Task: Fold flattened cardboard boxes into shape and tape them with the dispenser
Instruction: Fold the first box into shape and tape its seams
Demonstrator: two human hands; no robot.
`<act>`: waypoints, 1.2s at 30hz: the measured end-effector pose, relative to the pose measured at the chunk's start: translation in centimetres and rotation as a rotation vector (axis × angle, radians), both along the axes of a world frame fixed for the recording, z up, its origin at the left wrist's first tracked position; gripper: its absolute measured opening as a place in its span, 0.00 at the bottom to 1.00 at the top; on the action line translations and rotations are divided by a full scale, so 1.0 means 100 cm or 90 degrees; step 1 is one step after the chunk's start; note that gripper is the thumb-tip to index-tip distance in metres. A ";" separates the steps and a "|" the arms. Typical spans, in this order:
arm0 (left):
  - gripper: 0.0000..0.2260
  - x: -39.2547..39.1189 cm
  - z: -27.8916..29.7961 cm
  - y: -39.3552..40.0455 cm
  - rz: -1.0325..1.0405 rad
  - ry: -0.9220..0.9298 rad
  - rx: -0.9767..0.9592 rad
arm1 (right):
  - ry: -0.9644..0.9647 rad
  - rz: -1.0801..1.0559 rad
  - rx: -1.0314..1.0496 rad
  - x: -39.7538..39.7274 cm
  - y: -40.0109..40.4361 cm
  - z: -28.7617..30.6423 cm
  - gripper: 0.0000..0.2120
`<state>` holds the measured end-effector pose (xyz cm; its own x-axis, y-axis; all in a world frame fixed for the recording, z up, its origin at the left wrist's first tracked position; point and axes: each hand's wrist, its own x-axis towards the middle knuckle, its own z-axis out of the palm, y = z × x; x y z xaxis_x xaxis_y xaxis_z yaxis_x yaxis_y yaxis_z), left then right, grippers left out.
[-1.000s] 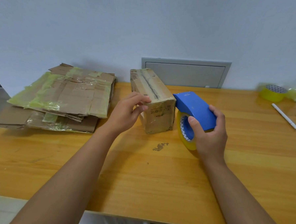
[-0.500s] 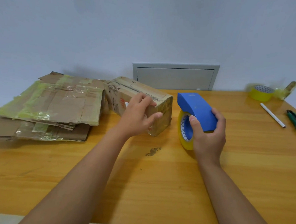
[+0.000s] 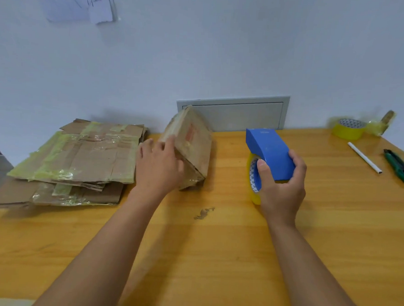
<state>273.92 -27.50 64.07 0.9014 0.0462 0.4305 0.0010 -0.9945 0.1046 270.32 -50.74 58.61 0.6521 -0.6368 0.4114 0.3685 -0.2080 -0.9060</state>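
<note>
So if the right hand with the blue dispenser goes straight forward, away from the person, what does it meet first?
Probably nothing on the table. The right hand holds the blue dispenser pointing toward the wall; ahead lies bare tabletop, then the grey wall panel. The folded box stands to its left, seemingly out of line, though depth is unclear.

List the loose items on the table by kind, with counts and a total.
Folded cardboard box: 1
Stack of flattened cardboard: 1
Blue tape dispenser: 1
Spare yellow tape roll: 1
White pen: 1
Green utility knife: 1
Total: 6
</note>
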 end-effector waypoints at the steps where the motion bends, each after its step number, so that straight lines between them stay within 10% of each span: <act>1: 0.28 0.000 0.002 -0.005 -0.028 0.013 -0.019 | 0.006 0.005 -0.007 -0.001 0.001 -0.001 0.31; 8: 0.26 0.020 -0.002 -0.003 0.019 0.080 -0.055 | 0.023 0.028 -0.041 -0.004 0.010 -0.001 0.32; 18: 0.15 -0.002 -0.064 0.011 -0.053 0.004 -0.570 | 0.046 0.021 -0.010 0.002 0.004 -0.004 0.28; 26: 0.14 -0.009 -0.075 0.015 -0.068 0.081 -0.552 | 0.035 0.021 -0.009 0.002 0.004 -0.005 0.30; 31: 0.40 -0.001 -0.047 0.020 -0.168 0.055 -0.609 | 0.032 0.038 -0.014 0.000 0.005 -0.005 0.28; 36: 0.31 0.024 -0.041 0.007 -0.238 0.062 -0.548 | 0.002 0.041 -0.024 0.000 -0.004 0.003 0.28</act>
